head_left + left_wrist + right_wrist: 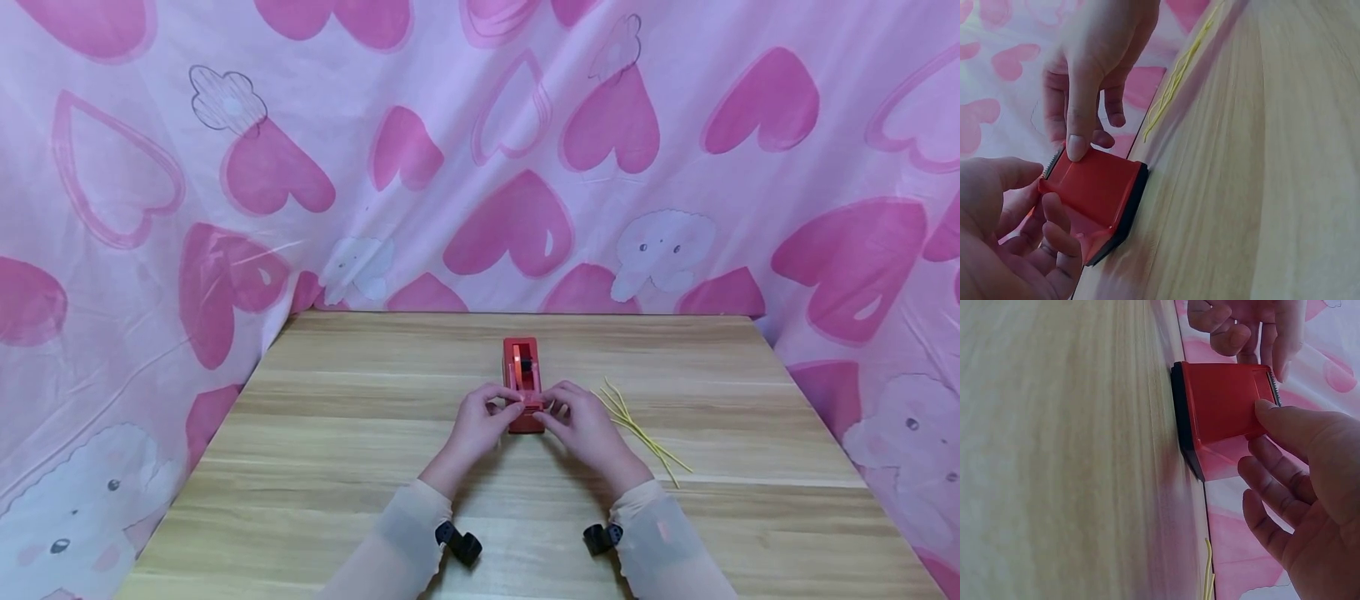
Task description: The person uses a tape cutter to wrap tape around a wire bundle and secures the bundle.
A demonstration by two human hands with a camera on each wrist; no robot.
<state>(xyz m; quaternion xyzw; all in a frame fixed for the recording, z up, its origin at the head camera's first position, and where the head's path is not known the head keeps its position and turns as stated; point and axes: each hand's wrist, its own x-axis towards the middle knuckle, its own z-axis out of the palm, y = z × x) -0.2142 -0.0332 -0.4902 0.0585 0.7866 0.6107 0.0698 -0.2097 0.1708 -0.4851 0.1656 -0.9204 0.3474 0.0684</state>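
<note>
A red tape dispenser (527,422) with a black base stands on the table, an orange-edged roll (517,367) inside it. Both hands meet at its near end, by the toothed metal cutter (1052,161). My left hand (480,421) pinches at the left corner of that end with thumb and forefinger; its other fingers curl loosely. On the opposite side, my right hand (583,422) grips the edge, its thumb (1279,419) pressed on the red front face. Whether a strip of tape lies between the fingertips is too small to tell.
Several thin yellow strands (645,435) lie crossed on the wooden table (360,400), just right of the right hand. A pink heart-patterned cloth (510,225) hangs behind and at both sides of the table. Each wrist wears a black camera (459,545).
</note>
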